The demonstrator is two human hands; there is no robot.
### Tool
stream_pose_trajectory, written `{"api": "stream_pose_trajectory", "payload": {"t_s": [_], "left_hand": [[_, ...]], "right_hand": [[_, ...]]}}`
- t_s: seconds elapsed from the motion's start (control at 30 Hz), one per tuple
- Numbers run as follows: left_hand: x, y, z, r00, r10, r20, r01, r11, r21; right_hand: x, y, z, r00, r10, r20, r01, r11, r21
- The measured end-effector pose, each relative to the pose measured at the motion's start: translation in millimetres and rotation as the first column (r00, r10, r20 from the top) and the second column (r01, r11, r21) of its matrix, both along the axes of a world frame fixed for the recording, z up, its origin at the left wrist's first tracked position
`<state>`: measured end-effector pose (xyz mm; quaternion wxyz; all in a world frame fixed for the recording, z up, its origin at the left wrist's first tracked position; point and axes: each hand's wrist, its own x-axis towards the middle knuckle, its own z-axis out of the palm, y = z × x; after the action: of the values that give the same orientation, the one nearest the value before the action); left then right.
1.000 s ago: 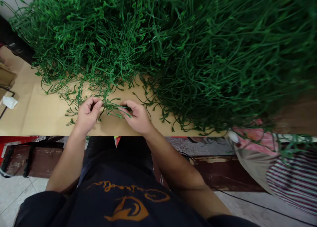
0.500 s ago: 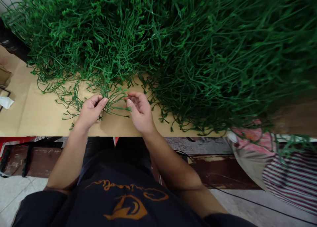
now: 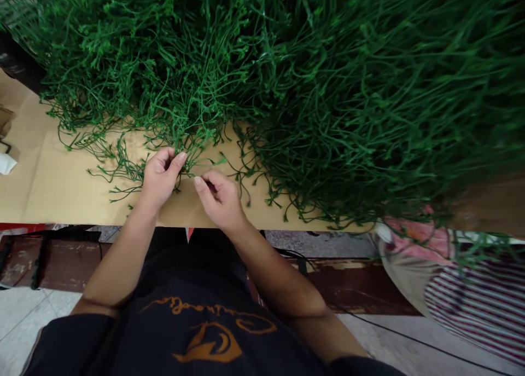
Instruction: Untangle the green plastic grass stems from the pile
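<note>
My left hand (image 3: 161,176) is closed, thumb against fingers, on a small bunch of thin green artificial plant stems (image 3: 196,150) that fans out to the right. Just right of it and slightly lower, my right hand (image 3: 222,202) is pinched at the end of one stem from that bunch; its fingertips partly hide the stem. Behind both hands rises a large heap of the same green stems (image 3: 172,64), with small forked tips. More loose stems (image 3: 125,165) lie left of my left hand.
The heap extends right over the cardboard-covered table (image 3: 61,184), whose front edge is close to my body. A dark cylindrical object (image 3: 20,64) and a white scrap (image 3: 7,163) are at the left. Another person's striped clothing (image 3: 479,305) shows at lower right.
My right hand has moved left and toward me, and its fingers have closed on a stem. My left hand, still holding the bunch, has shifted slightly right.
</note>
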<state>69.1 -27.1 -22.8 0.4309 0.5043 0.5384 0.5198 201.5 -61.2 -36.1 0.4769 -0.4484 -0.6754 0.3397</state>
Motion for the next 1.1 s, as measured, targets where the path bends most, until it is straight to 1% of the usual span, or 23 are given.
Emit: {"api": "stream_pose_trajectory", "payload": {"t_s": [0.07,0.13,0.27,0.33,0.37,0.43,0.5,0.53,0.57,0.6,0.63,0.7,0.77,0.83,0.9,1.0,1.07,1.1], "left_hand": [[2.1,1.8,-2.0,0.999,0.05,-0.02,-0.05,0.999,-0.012],[4.6,2.1,-3.7,0.995,0.085,-0.053,-0.086,0.996,-0.019],[9.0,-0.2,-6.6,0.988,0.12,-0.092,-0.121,0.993,-0.001],[8.1,1.0,-8.9,0.986,0.126,-0.109,-0.125,0.992,0.011],[6.3,3.1,-10.3,0.983,0.142,-0.119,-0.141,0.99,0.021],[0.3,9.7,-13.0,0.97,0.215,-0.117,-0.21,0.976,0.049],[-6.8,16.9,-14.6,0.952,0.298,-0.073,-0.293,0.954,0.067],[-9.6,19.3,-14.7,0.949,0.313,-0.047,-0.31,0.949,0.06],[-11.6,20.3,-14.4,0.954,0.298,-0.027,-0.297,0.954,0.047],[-12.5,19.9,-13.6,0.964,0.266,-0.017,-0.265,0.964,0.034],[-12.5,18.1,-12.5,0.975,0.223,-0.013,-0.223,0.974,0.024],[-10.8,12.2,-10.0,0.99,0.144,-0.01,-0.144,0.99,0.013],[-8.9,7.0,-8.4,0.994,0.108,0.008,-0.108,0.994,0.005],[-7.8,4.9,-8.3,0.994,0.103,0.03,-0.104,0.995,0.005],[-7.4,5.6,-9.3,0.994,0.101,0.046,-0.102,0.995,0.016],[-7.0,7.5,-10.4,0.995,0.089,0.054,-0.09,0.996,0.018],[-6.6,7.4,-9.7,0.995,0.079,0.053,-0.08,0.997,0.018],[-6.5,7.0,-9.1,0.996,0.072,0.05,-0.073,0.997,0.021]], "right_hand": [[-4.2,-4.2,3.7,1.0,0.006,-0.021,-0.005,0.999,0.042],[-8.1,-8.2,6.1,0.999,0.041,-0.015,-0.039,0.996,0.077],[-9.2,-9.7,7.4,0.997,0.064,0.034,-0.068,0.987,0.147],[-8.4,-11.7,8.4,0.996,0.07,0.054,-0.079,0.98,0.183],[-8.9,-14.7,9.2,0.994,0.092,0.062,-0.103,0.974,0.201],[-12.4,-25.0,11.2,0.978,0.197,0.073,-0.209,0.943,0.259],[-17.6,-36.8,12.6,0.934,0.336,0.12,-0.357,0.862,0.36],[-19.2,-40.7,12.7,0.91,0.382,0.162,-0.414,0.819,0.396],[-19.1,-42.0,12.3,0.891,0.403,0.209,-0.454,0.792,0.408],[-16.7,-40.3,11.4,0.878,0.406,0.255,-0.477,0.788,0.388],[-11.5,-35.8,10.1,0.87,0.399,0.289,-0.483,0.807,0.34],[6.7,-21.0,7.1,0.877,0.366,0.312,-0.441,0.871,0.217],[31.1,-4.9,5.3,0.9,0.305,0.312,-0.362,0.921,0.146],[55.3,7.1,6.8,0.924,0.221,0.313,-0.274,0.952,0.137],[75.1,14.7,12.5,0.946,0.131,0.297,-0.181,0.972,0.148],[96.7,25.1,27.2,0.976,-0.069,0.208,0.037,0.987,0.156],[108.9,35.0,37.4,0.959,-0.225,0.173,0.195,0.965,0.173],[114.9,40.7,41.8,0.933,-0.297,0.203,0.255,0.944,0.208]]}}
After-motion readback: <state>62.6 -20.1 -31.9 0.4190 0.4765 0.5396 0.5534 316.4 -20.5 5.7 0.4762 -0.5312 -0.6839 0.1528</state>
